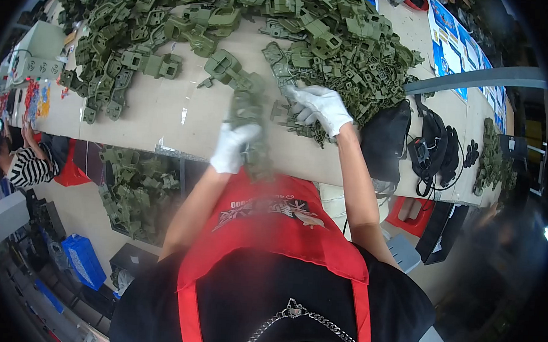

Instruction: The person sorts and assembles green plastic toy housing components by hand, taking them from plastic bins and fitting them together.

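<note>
My left hand [232, 147], in a white glove, is closed around a dark green plastic toy vehicle body [249, 108] just above the table's near edge. Motion smears this piece, so its details do not show. Another green vehicle body [222, 67] lies at its far end; whether the two are joined I cannot tell. To the right, my gloved right hand [322, 106] has its fingers curled in a pinch at the near end of a long, flat green plastic part [277, 61]. Small green parts [372, 77] are heaped beside and beyond that hand.
Large green vehicle bodies [145, 25] cover the table's far left and back. A black bag [385, 139] and a cabled black pouch [429, 145] lie at the right. More green parts [136, 191] fill a container below the table. A person in stripes [31, 167] sits at far left.
</note>
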The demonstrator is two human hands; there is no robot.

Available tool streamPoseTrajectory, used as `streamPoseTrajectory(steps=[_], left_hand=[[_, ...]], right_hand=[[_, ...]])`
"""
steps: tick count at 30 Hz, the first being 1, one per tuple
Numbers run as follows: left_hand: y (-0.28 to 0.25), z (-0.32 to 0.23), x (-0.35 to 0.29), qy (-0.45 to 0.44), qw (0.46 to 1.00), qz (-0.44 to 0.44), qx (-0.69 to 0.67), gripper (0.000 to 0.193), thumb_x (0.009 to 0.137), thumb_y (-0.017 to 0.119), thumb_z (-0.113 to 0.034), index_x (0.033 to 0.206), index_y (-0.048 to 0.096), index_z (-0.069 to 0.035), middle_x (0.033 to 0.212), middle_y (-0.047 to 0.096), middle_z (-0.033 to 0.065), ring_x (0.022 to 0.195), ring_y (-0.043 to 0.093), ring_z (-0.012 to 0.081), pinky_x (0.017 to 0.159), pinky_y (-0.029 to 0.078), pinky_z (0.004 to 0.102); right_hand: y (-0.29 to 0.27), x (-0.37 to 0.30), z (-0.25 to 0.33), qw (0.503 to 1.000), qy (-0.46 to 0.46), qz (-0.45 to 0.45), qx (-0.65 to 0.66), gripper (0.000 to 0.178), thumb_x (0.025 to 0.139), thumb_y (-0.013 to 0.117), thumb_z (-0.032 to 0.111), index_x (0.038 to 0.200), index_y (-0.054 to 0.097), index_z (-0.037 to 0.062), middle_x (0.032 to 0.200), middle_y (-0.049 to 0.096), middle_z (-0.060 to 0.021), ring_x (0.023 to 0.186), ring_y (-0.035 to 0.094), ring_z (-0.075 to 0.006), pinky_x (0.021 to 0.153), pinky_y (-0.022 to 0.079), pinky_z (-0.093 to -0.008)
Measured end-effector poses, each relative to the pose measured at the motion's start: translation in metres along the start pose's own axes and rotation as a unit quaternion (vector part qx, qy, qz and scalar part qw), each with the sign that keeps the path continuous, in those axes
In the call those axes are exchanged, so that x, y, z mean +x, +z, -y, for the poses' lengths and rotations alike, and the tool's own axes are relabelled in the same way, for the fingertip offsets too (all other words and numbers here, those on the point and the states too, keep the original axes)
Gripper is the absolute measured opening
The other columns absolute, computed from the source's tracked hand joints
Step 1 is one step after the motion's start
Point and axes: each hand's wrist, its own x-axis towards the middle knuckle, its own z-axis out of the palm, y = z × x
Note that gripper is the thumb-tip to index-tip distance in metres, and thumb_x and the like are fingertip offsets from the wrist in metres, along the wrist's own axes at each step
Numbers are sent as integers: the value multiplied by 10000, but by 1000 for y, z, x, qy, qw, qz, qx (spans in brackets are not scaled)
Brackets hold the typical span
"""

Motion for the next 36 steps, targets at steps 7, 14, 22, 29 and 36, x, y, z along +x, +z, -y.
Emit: streamPoseTrajectory(steps=[7, 14, 22, 29, 36], left_hand=[[-17, 14, -16, -66, 995, -17, -75, 532, 815, 630, -206, 1303, 491, -46, 1070, 624, 134, 905, 628, 223, 774, 535, 353], [-7, -9, -8, -76, 983, -80, -144, 464, 804, 577, -154, 1247, 513, -32, 1050, 612, 91, 897, 610, 228, 746, 523, 361], [-28, -9, -3, -3, 983, -141, -121, 347, 771, 560, -113, 1106, 563, -24, 922, 609, 99, 819, 615, 226, 708, 533, 357], [-35, -15, -8, 39, 978, -152, -138, 289, 821, 601, -153, 1097, 538, -92, 905, 596, 82, 779, 611, 212, 657, 528, 357], [-35, -4, -14, 12, 985, -138, -101, 322, 777, 627, -94, 1090, 557, -65, 910, 615, 101, 804, 617, 228, 653, 536, 363]], right_hand=[[43, 41, -95, 728, -161, -100, -659, 350, 813, 569, 328, 998, 660, 45, 1066, 620, -197, 977, 617, -331, 799, 508, -423], [68, 94, -116, 726, -101, -206, -648, 210, 843, 550, 217, 871, 686, 59, 850, 680, -162, 809, 679, -325, 699, 537, -439], [78, 80, -79, 812, -108, -168, -549, 386, 853, 540, 335, 1145, 557, 82, 1055, 633, -248, 993, 620, -378, 847, 496, -449], [55, 73, -71, 915, -31, -47, -399, 270, 823, 568, 256, 999, 666, 78, 999, 662, -207, 925, 638, -354, 796, 500, -405], [92, -42, -41, 985, 91, 119, -89, 188, 870, 670, 184, 991, 552, 103, 826, 647, -41, 657, 607, -90, 434, 446, -229]])
